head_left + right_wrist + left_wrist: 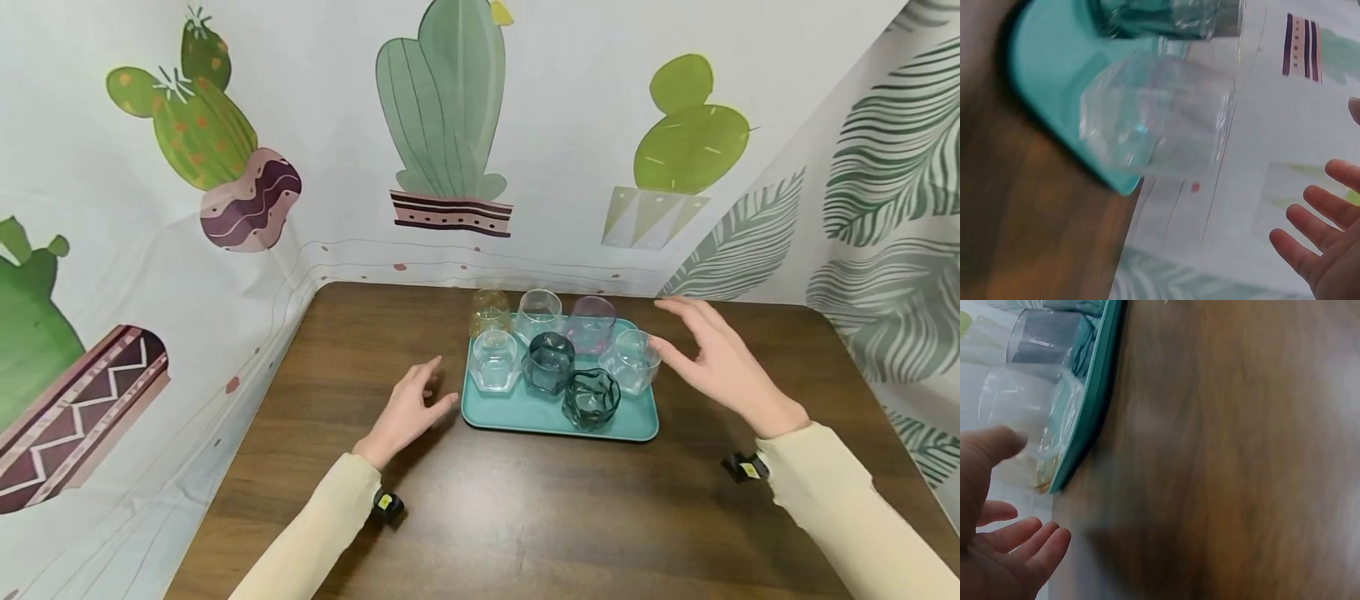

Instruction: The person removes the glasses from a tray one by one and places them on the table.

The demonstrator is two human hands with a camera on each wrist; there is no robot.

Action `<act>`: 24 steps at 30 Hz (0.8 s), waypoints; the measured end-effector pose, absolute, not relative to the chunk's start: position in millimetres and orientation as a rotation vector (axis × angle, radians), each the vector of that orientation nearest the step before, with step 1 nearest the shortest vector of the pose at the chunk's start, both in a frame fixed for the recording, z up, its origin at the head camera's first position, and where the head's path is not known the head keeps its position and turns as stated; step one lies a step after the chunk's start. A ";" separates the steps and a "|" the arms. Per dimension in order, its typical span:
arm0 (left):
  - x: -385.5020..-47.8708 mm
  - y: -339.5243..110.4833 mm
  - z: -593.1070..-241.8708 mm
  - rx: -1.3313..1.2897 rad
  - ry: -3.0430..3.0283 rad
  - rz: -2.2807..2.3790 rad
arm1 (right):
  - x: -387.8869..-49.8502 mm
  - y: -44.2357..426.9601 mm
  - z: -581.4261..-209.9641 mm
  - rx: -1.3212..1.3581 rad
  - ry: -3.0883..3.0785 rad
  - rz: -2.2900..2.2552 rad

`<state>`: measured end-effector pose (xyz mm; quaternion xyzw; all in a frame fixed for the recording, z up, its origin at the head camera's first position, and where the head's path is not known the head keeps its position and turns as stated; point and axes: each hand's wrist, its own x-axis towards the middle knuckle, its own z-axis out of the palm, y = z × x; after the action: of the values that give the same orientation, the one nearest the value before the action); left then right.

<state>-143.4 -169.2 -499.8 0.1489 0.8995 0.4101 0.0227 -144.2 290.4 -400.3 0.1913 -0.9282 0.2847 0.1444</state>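
Observation:
A teal tray [517, 414] holds several glasses: an amber one [491, 315] at the back left, clear ones, a pinkish one [591, 325], a dark grey one [550, 364] and a wavy dark green one [592, 400] at the front. My left hand [408, 410] hovers left of the tray, fingers loosely bent, holding nothing. At the tray's right my right hand [720, 364] is spread, its thumb close to a clear faceted glass [632, 361]; in the right wrist view the hand is apart from that glass [1157, 119].
The tray stands on a brown wooden table [480, 517] near its back edge. Behind hangs a white cloth [570, 150] printed with cacti and leaves. Bare wood lies in front of the tray and on both sides.

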 end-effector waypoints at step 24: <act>-143.9 -144.4 -515.2 0.367 2.715 1.408 | -226.8 191.8 -383.1 0.740 -2.891 0.991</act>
<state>-143.9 -144.4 -515.2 0.1192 0.8809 0.4570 0.0307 -226.8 191.8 -383.1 0.2354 -0.9193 0.3153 -0.0015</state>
